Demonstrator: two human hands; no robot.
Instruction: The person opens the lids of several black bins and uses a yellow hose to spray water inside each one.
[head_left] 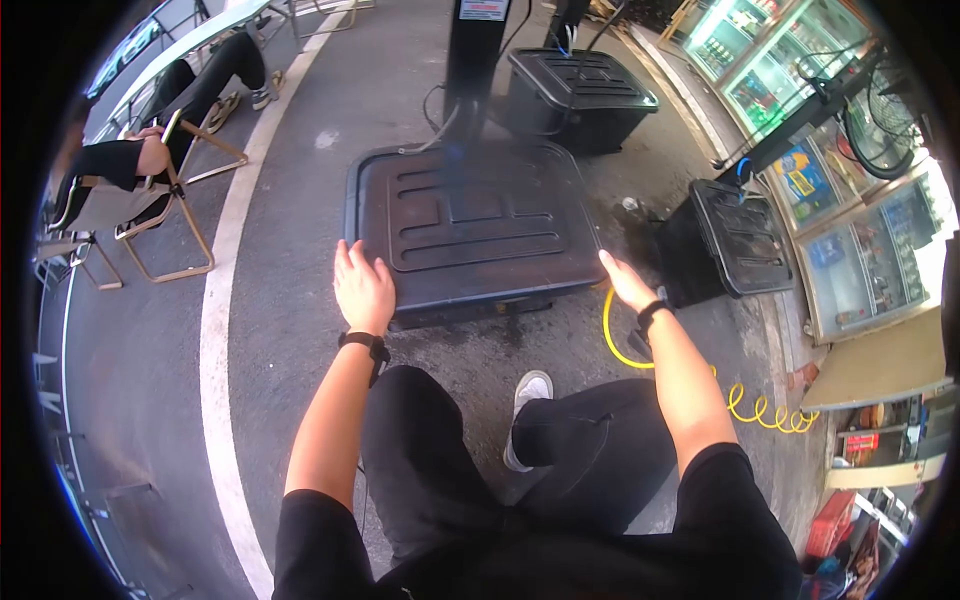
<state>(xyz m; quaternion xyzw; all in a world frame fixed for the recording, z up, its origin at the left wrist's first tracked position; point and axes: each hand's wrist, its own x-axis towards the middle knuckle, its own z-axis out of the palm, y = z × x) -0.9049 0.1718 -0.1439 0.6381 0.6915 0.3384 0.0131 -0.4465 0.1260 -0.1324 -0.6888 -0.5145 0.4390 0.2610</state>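
Observation:
A large black plastic storage box with a ribbed lid stands on the asphalt before me. My left hand rests at the lid's near left corner, its fingers stretched and slightly apart. At the near right corner, my right hand touches the lid's edge with its palm turned inward and fingers extended; part of them is hidden. A dark band circles each wrist. Below my right hand, a yellow coiled hose curves away to the right. Behind the box rises a black post with a cable.
Two more black lidded boxes stand behind and to the right. Glass-fronted display coolers line the right side. On the left, a person sits on a folding chair beyond a white painted line.

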